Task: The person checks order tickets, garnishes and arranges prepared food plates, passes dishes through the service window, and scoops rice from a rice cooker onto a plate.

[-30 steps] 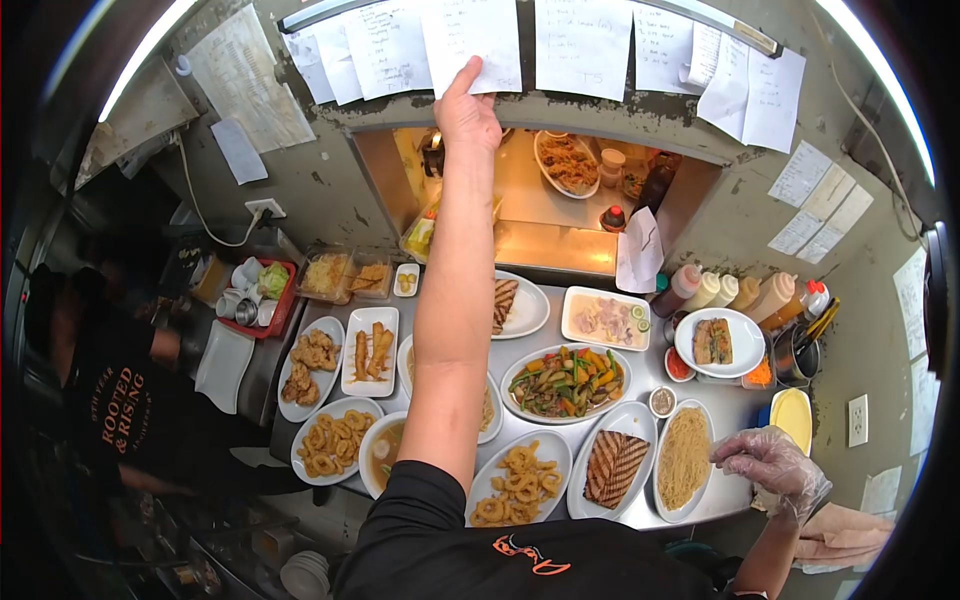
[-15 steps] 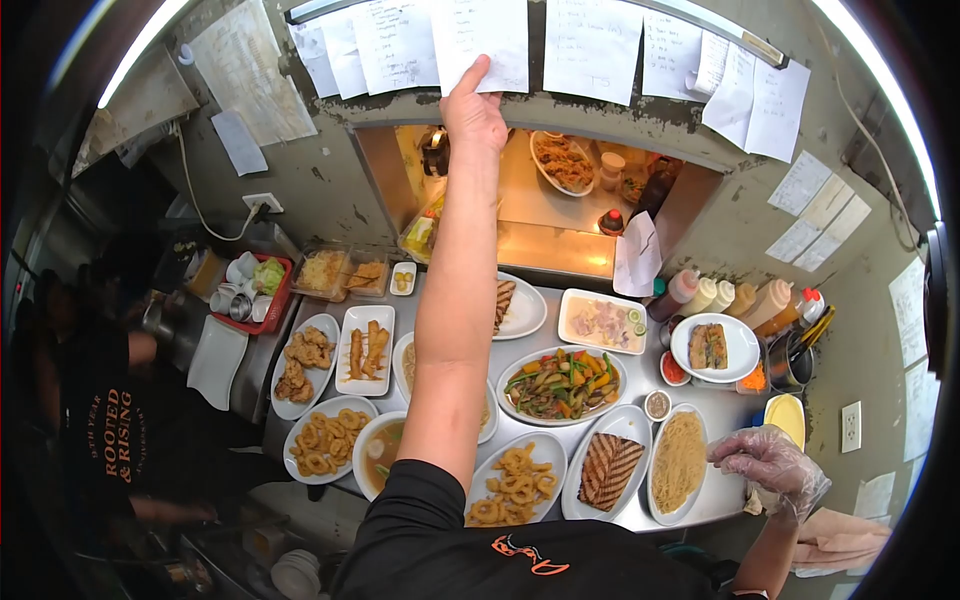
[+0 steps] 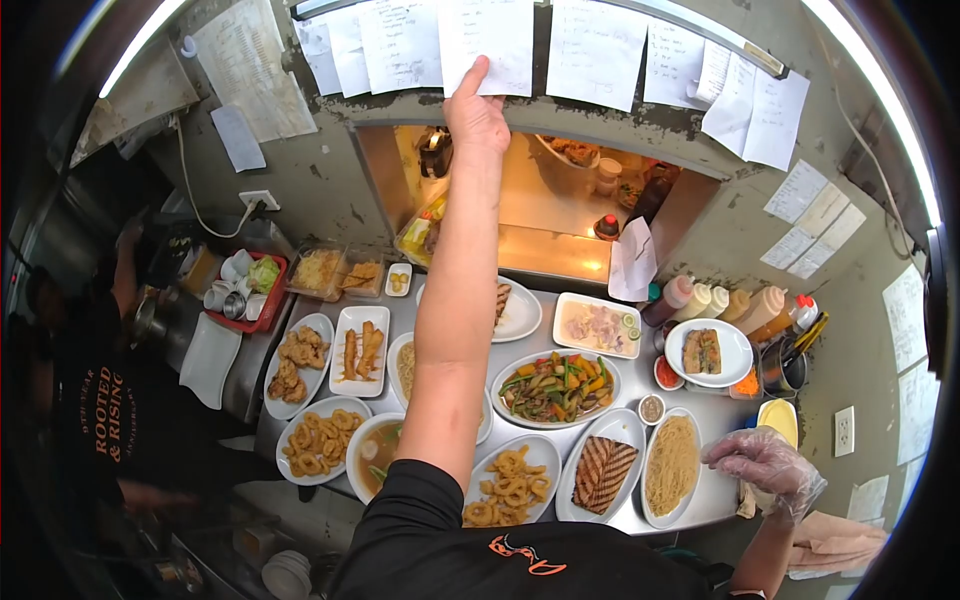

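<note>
My bare left hand (image 3: 476, 108) is raised at the end of an outstretched arm, its thumb on the front of a handwritten paper slip (image 3: 486, 38) and its fingers bent at the lower edge. In a clear plastic glove, my right hand (image 3: 762, 466) hovers at the counter's right end with fingers curled together and nothing visible in them. Just left of it lies an oval plate of thin noodles (image 3: 672, 466). Grilled slabs (image 3: 603, 474) fill the neighbouring oval plate. Behind them are mixed vegetables (image 3: 556, 389) and a small sauce cup (image 3: 651, 408).
More slips (image 3: 597, 50) hang from the rail. Below is a lit pass-through window (image 3: 530, 215). Sauce bottles (image 3: 715, 301) line the back right. Fried rings (image 3: 320, 442), spring rolls (image 3: 362, 350) and a red basket (image 3: 262, 318) are at left, where a person in black (image 3: 110, 410) stands.
The view has shifted slightly, while my hands keep nearly the same poses. In the window, the food plate has moved toward the upper edge of the opening. An arm of the person at left is now raised.
</note>
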Demonstrator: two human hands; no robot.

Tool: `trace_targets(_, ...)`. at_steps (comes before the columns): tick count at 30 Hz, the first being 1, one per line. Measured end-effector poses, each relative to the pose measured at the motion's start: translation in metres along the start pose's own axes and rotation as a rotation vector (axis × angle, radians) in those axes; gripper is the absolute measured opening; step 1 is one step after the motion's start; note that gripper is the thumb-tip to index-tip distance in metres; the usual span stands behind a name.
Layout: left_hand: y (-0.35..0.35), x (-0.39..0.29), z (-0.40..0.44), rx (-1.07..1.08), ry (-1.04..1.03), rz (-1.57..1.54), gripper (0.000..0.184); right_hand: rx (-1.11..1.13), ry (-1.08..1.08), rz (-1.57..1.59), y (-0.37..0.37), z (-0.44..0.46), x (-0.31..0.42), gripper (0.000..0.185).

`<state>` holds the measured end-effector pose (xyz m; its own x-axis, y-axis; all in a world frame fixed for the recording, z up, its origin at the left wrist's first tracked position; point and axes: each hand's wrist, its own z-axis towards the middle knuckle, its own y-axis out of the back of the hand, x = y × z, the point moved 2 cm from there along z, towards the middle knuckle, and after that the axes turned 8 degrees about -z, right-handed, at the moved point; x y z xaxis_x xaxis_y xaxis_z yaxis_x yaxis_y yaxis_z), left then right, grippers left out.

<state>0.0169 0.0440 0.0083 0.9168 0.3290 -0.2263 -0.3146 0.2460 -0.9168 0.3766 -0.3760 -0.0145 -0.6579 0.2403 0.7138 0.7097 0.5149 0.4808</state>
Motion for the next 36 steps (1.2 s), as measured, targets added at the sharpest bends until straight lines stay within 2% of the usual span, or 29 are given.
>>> trace_targets(3,-0.002,-0.001,0.001,-0.007,0.017,-0.041,0.051,-0.018,-0.006,0.074,-0.002,-0.001,-0.008,0.022)
trace_targets(15,-0.001,0.000,-0.001,-0.006,-0.025,-0.039,0.055,0.039,0.041,-0.087,0.002,0.000,-0.004,0.026)
trace_targets(24,0.003,-0.001,-0.002,0.030,0.035,0.036,0.060,0.059,0.081,-0.178,0.003,0.002,0.005,0.028)
trace_targets(27,0.003,-0.003,-0.002,0.002,0.048,0.015,0.060,0.059,0.029,-0.110,0.002,0.004,0.000,0.028)
trace_targets(30,-0.006,-0.006,-0.008,0.049,0.014,-0.065,0.060,0.078,0.071,-0.176,0.002,0.007,0.006,0.028)
trace_targets(36,-0.005,-0.005,-0.007,0.006,0.013,0.004,0.059,0.078,0.074,-0.150,0.000,0.009,0.007,0.029)
